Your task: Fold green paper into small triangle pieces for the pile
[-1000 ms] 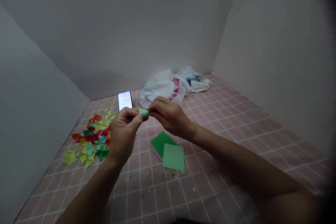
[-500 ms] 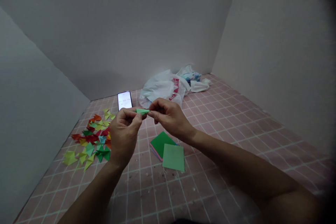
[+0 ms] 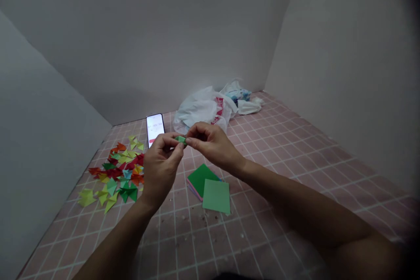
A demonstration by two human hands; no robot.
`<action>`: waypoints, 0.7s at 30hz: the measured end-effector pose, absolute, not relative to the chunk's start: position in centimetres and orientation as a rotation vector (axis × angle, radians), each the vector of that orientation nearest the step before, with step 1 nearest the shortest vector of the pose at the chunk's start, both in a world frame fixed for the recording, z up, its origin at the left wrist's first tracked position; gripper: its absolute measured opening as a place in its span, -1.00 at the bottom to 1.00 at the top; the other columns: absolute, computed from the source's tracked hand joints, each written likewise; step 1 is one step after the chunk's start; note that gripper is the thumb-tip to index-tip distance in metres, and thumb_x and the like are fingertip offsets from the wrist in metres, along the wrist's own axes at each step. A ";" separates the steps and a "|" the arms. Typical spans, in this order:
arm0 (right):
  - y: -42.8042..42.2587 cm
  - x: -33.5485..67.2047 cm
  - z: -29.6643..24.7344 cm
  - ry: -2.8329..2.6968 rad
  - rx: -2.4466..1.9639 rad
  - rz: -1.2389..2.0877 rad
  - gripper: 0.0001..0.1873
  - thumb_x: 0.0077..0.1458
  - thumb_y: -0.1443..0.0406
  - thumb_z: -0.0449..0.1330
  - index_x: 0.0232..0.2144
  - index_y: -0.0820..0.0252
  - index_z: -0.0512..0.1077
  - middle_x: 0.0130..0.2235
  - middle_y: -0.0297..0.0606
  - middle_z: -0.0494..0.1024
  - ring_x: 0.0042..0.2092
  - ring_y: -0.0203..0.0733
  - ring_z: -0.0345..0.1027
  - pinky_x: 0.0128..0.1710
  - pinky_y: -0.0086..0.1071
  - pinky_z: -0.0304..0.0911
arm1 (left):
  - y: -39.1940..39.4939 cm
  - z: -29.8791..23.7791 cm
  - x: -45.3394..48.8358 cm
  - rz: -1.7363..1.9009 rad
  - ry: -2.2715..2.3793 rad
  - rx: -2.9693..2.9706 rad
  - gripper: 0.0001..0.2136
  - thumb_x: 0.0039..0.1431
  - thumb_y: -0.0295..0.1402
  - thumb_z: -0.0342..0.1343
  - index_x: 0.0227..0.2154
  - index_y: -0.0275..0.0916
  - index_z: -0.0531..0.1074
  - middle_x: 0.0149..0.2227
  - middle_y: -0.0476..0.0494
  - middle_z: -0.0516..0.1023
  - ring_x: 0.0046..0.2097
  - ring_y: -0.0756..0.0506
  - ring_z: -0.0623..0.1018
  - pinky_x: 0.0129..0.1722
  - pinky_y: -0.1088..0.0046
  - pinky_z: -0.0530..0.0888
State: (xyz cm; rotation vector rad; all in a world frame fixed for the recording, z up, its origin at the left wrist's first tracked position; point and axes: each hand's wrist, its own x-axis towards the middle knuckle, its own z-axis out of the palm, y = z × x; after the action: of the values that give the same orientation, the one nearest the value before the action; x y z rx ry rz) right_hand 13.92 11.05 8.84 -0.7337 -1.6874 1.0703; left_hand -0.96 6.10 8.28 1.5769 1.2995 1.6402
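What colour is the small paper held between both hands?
Light green; the head view shows the paper pinched between left hand and right hand.

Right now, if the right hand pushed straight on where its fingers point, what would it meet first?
The green folded paper pinched there, then probably the left hand just beyond it.

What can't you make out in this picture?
Head view.
The green paper piece: mostly covered by fingertips of the left hand and right hand; shape unclear.
The phone: screen text too small to read.
The plastic bag: contents hidden by the bag itself.
The paper stack: lower sheets covered by green top sheets.
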 end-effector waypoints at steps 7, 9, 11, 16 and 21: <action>11.0 13.8 8.8 -1.673 -0.676 1.123 -0.87 0.06 0.36 0.23 -0.50 0.21 0.38 -0.46 -0.39 0.42 -0.38 -0.32 0.27 -0.37 -0.40 0.19 | 6.0 7.8 -0.7 1.687 1.274 1.648 -0.90 0.14 -0.43 0.25 -0.43 -0.19 0.44 -0.15 -0.11 0.49 -0.12 -0.07 0.53 -0.18 0.43 0.50; 10.8 13.7 8.8 -1.611 -0.640 1.171 -0.87 0.06 0.36 0.23 -0.50 0.21 0.38 -0.48 -0.41 0.40 -0.41 -0.34 0.26 -0.38 -0.40 0.21 | 6.0 7.5 -0.5 1.736 1.258 1.586 -0.90 0.13 -0.43 0.26 -0.42 -0.19 0.44 -0.17 -0.09 0.45 -0.15 -0.04 0.52 -0.18 0.45 0.49; 10.6 13.5 8.6 -1.577 -0.624 1.179 -0.88 0.06 0.36 0.23 -0.50 0.21 0.37 -0.48 -0.42 0.39 -0.42 -0.35 0.26 -0.38 -0.40 0.22 | 5.9 7.3 -0.3 1.764 1.258 1.544 -0.90 0.12 -0.44 0.28 -0.40 -0.20 0.44 -0.19 -0.07 0.44 -0.19 -0.02 0.51 -0.20 0.47 0.49; 10.4 13.1 8.2 -1.542 -0.640 1.165 -0.88 0.08 0.36 0.21 -0.49 0.20 0.37 -0.47 -0.41 0.39 -0.41 -0.34 0.28 -0.38 -0.40 0.25 | 5.9 7.2 -0.2 1.776 1.294 1.475 -0.90 0.11 -0.42 0.29 -0.38 -0.20 0.45 -0.27 -0.04 0.47 -0.24 -0.01 0.52 -0.20 0.46 0.49; 10.3 12.9 7.8 -1.483 -0.605 1.234 -0.88 0.09 0.33 0.22 -0.46 0.20 0.36 -0.46 -0.40 0.42 -0.39 -0.33 0.32 -0.36 -0.38 0.29 | 5.8 7.6 0.0 1.719 1.249 1.377 -0.88 0.10 -0.37 0.30 -0.35 -0.23 0.46 -0.38 -0.03 0.58 -0.35 -0.04 0.61 -0.25 0.38 0.59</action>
State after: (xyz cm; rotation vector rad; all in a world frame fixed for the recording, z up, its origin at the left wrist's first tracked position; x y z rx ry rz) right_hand 12.91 10.34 7.77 -0.6048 -1.4827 1.2336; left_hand -0.05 5.77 7.60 1.3774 1.2494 1.7186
